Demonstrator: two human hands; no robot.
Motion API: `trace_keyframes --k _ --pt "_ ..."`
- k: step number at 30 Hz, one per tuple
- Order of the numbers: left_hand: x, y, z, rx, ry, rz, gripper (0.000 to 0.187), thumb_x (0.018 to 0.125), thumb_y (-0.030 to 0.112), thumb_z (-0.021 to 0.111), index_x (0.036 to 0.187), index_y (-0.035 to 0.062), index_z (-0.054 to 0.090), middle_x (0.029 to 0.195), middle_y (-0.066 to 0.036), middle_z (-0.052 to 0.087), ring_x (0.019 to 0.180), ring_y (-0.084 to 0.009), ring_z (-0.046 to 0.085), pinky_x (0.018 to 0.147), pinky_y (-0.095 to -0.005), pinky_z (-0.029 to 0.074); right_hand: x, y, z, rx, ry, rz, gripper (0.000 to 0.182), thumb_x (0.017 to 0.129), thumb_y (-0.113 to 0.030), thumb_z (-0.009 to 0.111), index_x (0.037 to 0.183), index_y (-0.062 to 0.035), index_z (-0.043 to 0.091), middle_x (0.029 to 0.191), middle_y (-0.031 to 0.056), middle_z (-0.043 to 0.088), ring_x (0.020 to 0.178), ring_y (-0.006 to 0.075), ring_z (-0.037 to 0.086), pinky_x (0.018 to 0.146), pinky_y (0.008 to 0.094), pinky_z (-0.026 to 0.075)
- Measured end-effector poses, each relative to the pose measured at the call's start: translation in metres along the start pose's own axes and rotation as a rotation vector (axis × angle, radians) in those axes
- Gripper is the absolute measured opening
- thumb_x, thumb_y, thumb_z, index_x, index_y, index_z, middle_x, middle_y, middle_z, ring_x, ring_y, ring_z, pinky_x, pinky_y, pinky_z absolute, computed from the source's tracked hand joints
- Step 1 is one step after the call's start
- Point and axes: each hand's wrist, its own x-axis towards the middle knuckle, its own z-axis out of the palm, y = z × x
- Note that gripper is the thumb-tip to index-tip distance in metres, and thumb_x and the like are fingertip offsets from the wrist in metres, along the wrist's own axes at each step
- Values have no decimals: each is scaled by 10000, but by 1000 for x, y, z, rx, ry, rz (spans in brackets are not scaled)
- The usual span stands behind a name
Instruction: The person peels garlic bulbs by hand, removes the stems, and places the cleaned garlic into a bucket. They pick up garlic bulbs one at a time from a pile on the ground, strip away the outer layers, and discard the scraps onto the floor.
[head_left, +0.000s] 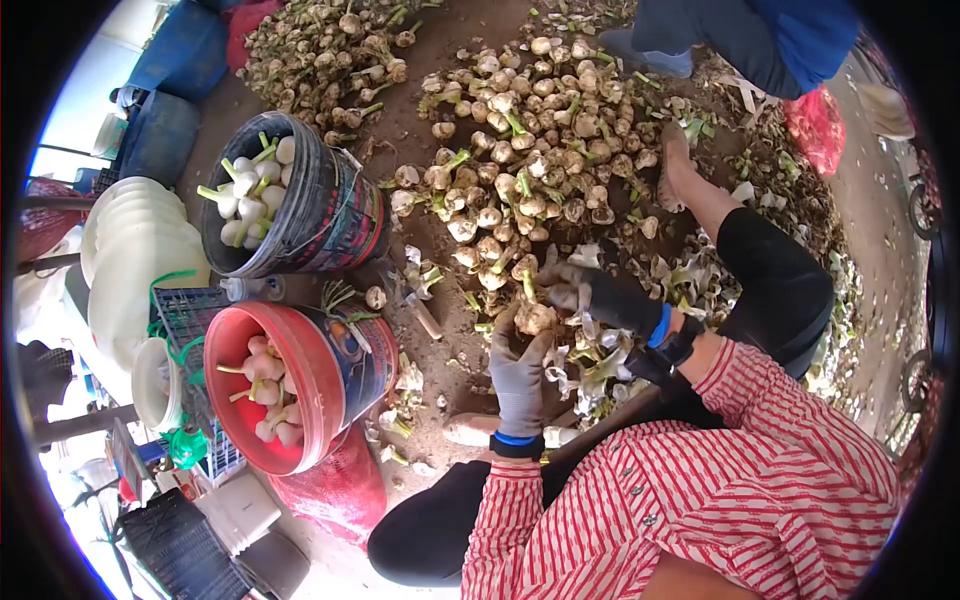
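Observation:
My left hand (518, 375), in a grey glove with a blue band at the wrist, holds a garlic bulb (535, 318) from below, its green-tinged stem pointing up. Close on the right of that bulb is my right hand (600, 292), in a grey and dark glove, its fingers bent together; whatever they pinch is too small to make out. Beyond both hands spreads a large heap of unpeeled garlic bulbs (560, 130). Loose peeled skins (590, 372) lie under and to the right of the hands.
At left stand a black bucket (300, 250) of white bulbs and a red bucket (312, 430) of pinkish bulbs. Another garlic pile (310, 60) lies at upper left. A person in dark trousers (690, 25) is at top right. A red mesh sack (335, 490) sits below the buckets.

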Motion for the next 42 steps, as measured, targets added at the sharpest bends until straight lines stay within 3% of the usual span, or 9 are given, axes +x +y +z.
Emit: trace_keyframes --k 7,17,20,23,25,29,31,33,42 --pt "-12 -20 -19 559 33 210 447 726 -16 681 1135 -6 501 1067 -71 549 956 -132 523 861 -247 420 -10 23 18 -441 54 -325 320 836 -284 599 1004 -19 535 844 65 580 800 138 541 742 293 446" --pt "-32 -3 -8 74 12 -52 474 689 -66 674 1131 -4 511 971 -64 601 825 -159 586 792 -286 475 -27 20 9 -153 -136 -152 265 871 -201 559 1041 1 531 892 56 604 786 110 556 721 271 458" --pt "-26 -24 -36 -147 -238 -69 365 775 83 617 1124 25 526 1013 -66 599 905 -162 576 782 -261 460 -31 18 10 -72 -83 -71 339 865 -208 571 1103 26 512 907 72 615 808 118 568 727 270 461" --pt "-27 -24 -33 -649 -435 -275 334 848 246 523 1113 41 526 997 -64 595 919 -165 564 810 -278 443 -32 19 16 -669 64 -391 364 864 -182 561 1153 28 495 894 93 619 812 125 573 716 271 464" --pt "-31 -20 -17 -77 -167 -19 404 886 369 409 1114 54 517 968 -73 585 907 -150 546 800 -282 434 -34 11 32 -127 133 -114 299 843 -125 563 1106 12 520 836 100 612 777 131 570 696 279 465" --pt "-15 -36 -55 -612 -394 -385 505 920 456 328 1181 42 453 986 -90 583 861 -195 578 734 -299 481 -44 1 39 -147 239 -254 204 794 -79 587 971 9 534 808 89 575 747 137 559 680 293 462" --pt "-20 -19 -32 -389 -345 -363 499 916 446 383 1164 19 450 982 -95 582 823 -187 590 721 -303 494 -39 15 39 -271 354 -411 207 763 -55 580 955 11 538 824 83 567 718 144 553 663 308 460" --pt "-21 -25 -18 213 79 133 402 903 351 487 1086 -6 501 904 -100 595 763 -172 602 681 -290 507 -38 10 35 -459 300 -297 213 738 -32 560 947 8 547 791 73 571 705 153 553 642 314 455" --pt "-31 3 -8 -19 61 54 306 859 101 566 1128 -23 488 918 -82 605 782 -133 595 679 -232 506 -38 14 22 82 -73 4 197 788 -80 494 951 6 563 729 15 546 652 89 484 597 259 423"
